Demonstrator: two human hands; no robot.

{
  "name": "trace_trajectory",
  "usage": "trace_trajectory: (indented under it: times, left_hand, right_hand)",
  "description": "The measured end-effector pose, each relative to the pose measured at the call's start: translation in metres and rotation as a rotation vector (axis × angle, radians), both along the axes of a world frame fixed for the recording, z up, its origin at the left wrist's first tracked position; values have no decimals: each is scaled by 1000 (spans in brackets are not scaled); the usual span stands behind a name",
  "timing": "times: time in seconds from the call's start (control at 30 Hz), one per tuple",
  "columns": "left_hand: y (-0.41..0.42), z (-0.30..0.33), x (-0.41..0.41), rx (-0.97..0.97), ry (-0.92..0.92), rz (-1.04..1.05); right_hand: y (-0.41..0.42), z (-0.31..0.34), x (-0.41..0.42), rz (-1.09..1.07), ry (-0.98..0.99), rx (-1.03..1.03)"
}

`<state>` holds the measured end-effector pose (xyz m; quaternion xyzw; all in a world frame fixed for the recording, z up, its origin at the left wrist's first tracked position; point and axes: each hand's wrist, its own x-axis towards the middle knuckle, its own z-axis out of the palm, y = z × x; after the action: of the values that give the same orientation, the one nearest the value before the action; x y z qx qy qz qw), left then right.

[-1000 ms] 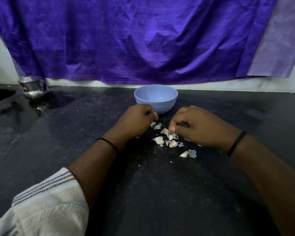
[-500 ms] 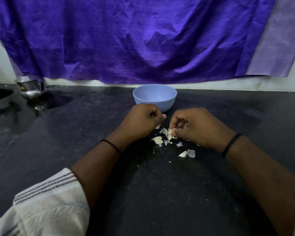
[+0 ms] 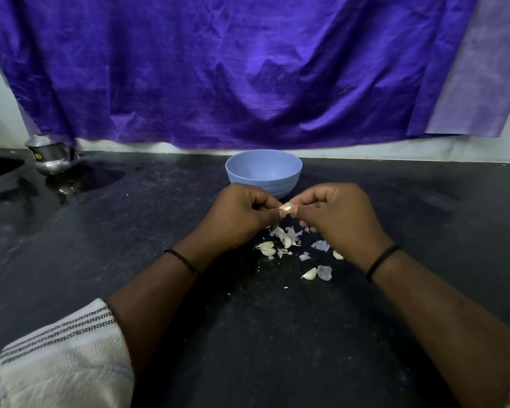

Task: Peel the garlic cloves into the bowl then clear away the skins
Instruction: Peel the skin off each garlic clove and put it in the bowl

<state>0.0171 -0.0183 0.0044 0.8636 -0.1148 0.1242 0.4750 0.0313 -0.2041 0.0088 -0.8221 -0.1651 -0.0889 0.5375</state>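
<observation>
A pale garlic clove (image 3: pixel 286 208) is pinched between the fingertips of my left hand (image 3: pixel 242 214) and my right hand (image 3: pixel 336 216), raised a little above the black counter. Just behind the hands stands a light blue bowl (image 3: pixel 263 166); what shows of its inside looks bare. Under and in front of the hands lie several loose cloves, such as one (image 3: pixel 267 248) and another (image 3: pixel 309 273), mixed with papery skins (image 3: pixel 324 272).
A shiny steel pot (image 3: pixel 52 156) stands at the back left beside a wet patch. A purple cloth (image 3: pixel 248 69) hangs on the wall behind the bowl. The black counter (image 3: pixel 130 245) spreads wide to both sides.
My right hand picked a clove from the pile and lifted it. My left hand came over to meet it, and both now hold the clove together above the counter.
</observation>
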Motion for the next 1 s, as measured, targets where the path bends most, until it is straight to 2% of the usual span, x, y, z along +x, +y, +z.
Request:
trace_trajectory:
  times: [0.37, 0.5, 0.6, 0.7, 0.87, 0.93, 1.0]
  left_hand:
    - [-21, -19, 1, 5, -102, 148]
    - [-21, -16, -6, 89, -180, 144]
    - [-23, -11, -7, 161, -241, 144]
    - [-24, -6, -12, 101, -243, 146]
    - [-23, -4, -19, -234, -41, 44]
    - [-21, -3, -16, -341, 5, -2]
    - [-19, -2, -12, -362, 25, -39]
  right_hand:
    - [12, -17, 1, -217, -381, -312]
    - [13, -16, -1, -218, -512, -376]
    - [12, -12, -1, -212, -538, -406]
    - [11, -7, -6, -235, -479, -338]
    - [6, -1, -8, -66, -56, 72]
    - [6, 1, -7, -17, 1, 127]
    - [5, 3, -6, 3, 38, 181]
